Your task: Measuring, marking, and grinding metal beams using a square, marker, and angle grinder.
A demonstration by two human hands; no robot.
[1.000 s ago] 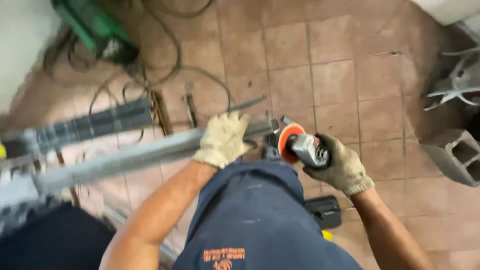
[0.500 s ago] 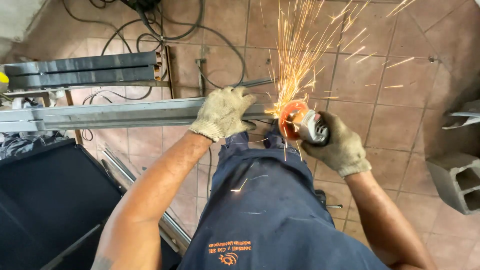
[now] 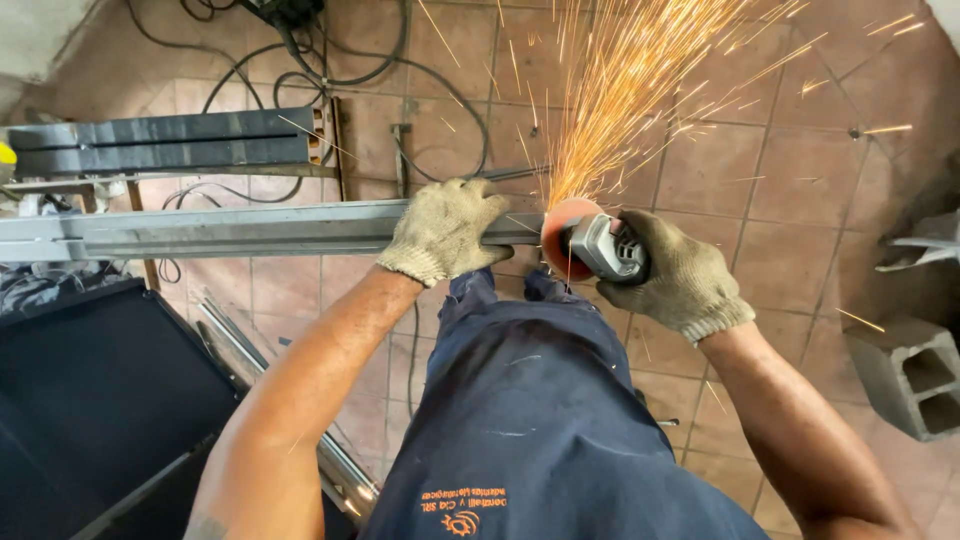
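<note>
The gloved left hand is clamped on a long steel bar lying level over the tiled floor. The gloved right hand is closed around a grinder, its orange disc touching the bar's end just beside the left hand, sparks flying upward.

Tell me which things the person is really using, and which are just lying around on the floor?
In use:
- left hand, gloved, gripping the long metal bar
- right hand, gloved, holding the angle grinder, sparks flying

Lying about:
- black cables
- dark metal channel
- concrete block
- shiny tubes
</note>
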